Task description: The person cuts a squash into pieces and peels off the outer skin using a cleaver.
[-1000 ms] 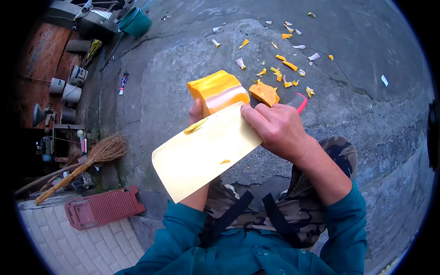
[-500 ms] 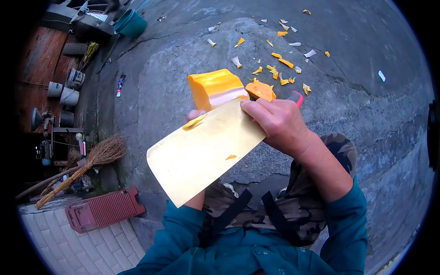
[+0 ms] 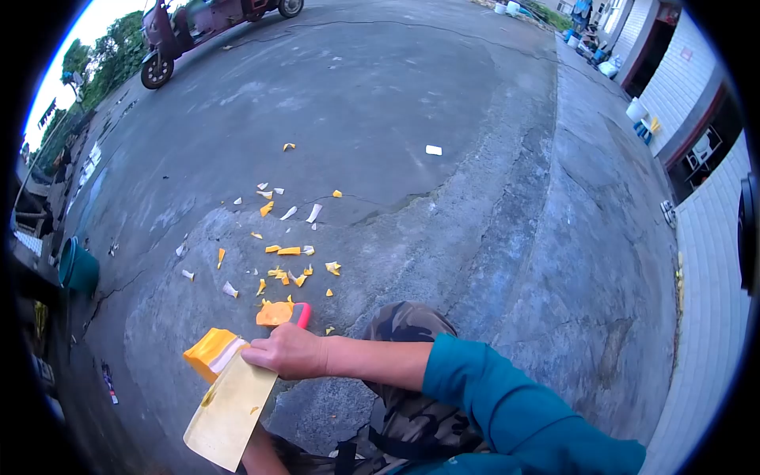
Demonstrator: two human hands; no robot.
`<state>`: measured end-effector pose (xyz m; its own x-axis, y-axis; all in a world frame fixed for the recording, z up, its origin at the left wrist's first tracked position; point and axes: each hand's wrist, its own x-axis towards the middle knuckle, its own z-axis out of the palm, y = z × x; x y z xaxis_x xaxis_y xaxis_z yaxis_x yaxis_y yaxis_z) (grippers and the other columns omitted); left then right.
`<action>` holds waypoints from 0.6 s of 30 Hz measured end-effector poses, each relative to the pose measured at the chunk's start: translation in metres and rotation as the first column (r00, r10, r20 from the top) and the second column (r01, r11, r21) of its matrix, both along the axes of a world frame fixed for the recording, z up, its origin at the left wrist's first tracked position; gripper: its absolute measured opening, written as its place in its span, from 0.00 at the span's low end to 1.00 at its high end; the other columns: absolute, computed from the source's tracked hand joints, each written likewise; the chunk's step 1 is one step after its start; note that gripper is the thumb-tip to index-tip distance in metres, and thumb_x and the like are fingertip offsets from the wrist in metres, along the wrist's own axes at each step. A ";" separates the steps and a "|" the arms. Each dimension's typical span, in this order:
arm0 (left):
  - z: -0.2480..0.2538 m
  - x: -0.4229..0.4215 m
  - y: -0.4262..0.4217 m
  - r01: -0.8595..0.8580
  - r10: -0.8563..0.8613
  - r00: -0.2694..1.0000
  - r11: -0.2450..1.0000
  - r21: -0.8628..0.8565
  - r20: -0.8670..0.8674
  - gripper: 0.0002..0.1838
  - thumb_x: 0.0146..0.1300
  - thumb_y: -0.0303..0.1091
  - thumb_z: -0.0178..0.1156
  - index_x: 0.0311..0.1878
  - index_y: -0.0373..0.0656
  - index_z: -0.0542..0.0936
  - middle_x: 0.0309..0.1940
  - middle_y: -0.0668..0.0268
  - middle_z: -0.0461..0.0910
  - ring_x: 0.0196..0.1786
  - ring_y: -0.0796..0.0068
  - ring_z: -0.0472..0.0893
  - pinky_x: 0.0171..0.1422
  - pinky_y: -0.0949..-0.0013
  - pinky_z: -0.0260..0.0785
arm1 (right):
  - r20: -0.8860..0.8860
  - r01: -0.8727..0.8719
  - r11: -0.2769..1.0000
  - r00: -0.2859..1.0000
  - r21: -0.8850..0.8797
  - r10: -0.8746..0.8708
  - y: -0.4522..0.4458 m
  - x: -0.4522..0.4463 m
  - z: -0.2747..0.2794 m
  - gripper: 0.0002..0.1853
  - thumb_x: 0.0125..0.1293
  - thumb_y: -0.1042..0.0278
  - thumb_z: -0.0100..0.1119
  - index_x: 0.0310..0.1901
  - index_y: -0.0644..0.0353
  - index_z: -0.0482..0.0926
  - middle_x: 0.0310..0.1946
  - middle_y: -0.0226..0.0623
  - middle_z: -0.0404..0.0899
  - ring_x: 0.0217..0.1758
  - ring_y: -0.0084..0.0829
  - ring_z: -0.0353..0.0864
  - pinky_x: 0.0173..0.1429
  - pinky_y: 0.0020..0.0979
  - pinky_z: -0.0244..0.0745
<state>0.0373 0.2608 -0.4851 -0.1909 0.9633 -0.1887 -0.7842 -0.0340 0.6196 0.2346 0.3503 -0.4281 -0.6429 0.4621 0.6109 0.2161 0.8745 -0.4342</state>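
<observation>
Right hand [image 3: 291, 351] is wrapped snug round the cleaver [image 3: 228, 416], up close to the blade, probably for control; can't tell the left hand's grip, blade hides it, maybe it's propping the yellow chunk [image 3: 207, 350] at the blade's far edge. Beyond: an orange lump [image 3: 274, 313], scattered scraps [image 3: 290, 251], concrete [image 3: 380, 245]

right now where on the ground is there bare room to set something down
Widest bare patch: the concrete between the camouflage knee and the white wall. Another, nearly bare, lies between the white card and the vehicle. It's crowded beyond the right hand and cleaver, with scattered scraps and an orange chunk.
</observation>
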 end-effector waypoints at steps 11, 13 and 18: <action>0.000 -0.005 -0.017 0.005 -0.005 0.998 1.000 -0.006 -0.061 0.39 0.58 0.54 0.65 0.67 0.43 0.65 0.59 0.55 0.73 0.58 0.52 0.76 0.57 0.45 0.73 | 0.047 -0.061 0.975 0.996 -0.213 0.072 0.014 0.001 -0.021 0.10 0.57 0.71 0.56 0.41 0.56 0.71 0.32 0.39 0.80 0.36 0.45 0.83 0.36 0.43 0.78; 0.018 0.007 -0.007 0.078 -0.079 0.995 0.996 -0.034 -0.052 0.36 0.60 0.53 0.63 0.67 0.44 0.66 0.58 0.57 0.74 0.58 0.56 0.77 0.57 0.49 0.75 | 0.084 -0.004 0.977 0.996 -0.212 0.023 0.013 0.002 -0.018 0.10 0.57 0.73 0.55 0.41 0.55 0.72 0.31 0.38 0.79 0.36 0.45 0.83 0.36 0.42 0.78; -0.013 -0.007 -0.007 -0.018 0.018 1.000 0.999 -0.027 -0.013 0.33 0.62 0.53 0.61 0.65 0.45 0.68 0.61 0.59 0.73 0.62 0.60 0.73 0.65 0.48 0.67 | -0.047 -0.029 0.986 0.999 -0.166 0.021 0.018 -0.004 -0.024 0.11 0.53 0.73 0.60 0.39 0.55 0.72 0.29 0.38 0.78 0.34 0.44 0.82 0.34 0.39 0.78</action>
